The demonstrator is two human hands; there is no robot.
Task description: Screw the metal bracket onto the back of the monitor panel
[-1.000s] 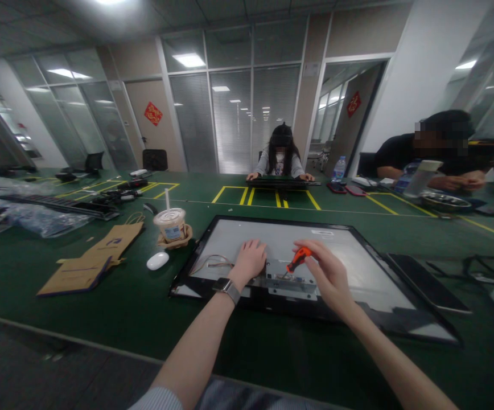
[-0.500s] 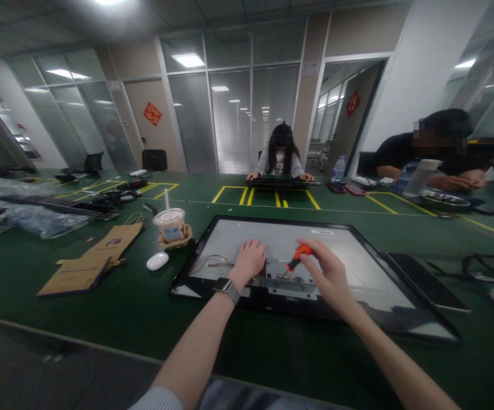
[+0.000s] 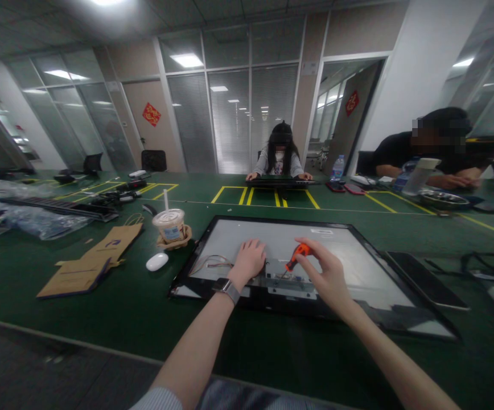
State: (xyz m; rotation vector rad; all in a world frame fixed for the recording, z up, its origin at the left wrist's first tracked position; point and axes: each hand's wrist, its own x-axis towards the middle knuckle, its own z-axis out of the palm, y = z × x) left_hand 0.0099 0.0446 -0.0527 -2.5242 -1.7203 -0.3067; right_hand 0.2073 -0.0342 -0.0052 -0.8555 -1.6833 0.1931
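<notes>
A large flat display panel [image 3: 358, 267] in a black frame lies face down on the green table [image 3: 123, 307] in front of me. My right hand [image 3: 326, 273] pinches an orange-handled screwdriver [image 3: 297, 255], its tip down on the metal bracket [image 3: 287, 282] near the panel's front edge. My left hand [image 3: 250, 261], a watch on its wrist, rests with curled fingers on the panel just left of the bracket. A bundle of thin wires [image 3: 210, 263] runs across the panel to the left of that hand.
A white mouse [image 3: 157, 261], a lidded drink cup [image 3: 169, 225] and brown paper bags [image 3: 93, 259] lie to the left. A dark flat panel [image 3: 426, 282] lies at the right. One person sits across the table [image 3: 280, 154], another at the far right [image 3: 435, 151].
My right hand has turned slightly around the screwdriver handle, which stays on the bracket. The left hand has not moved.
</notes>
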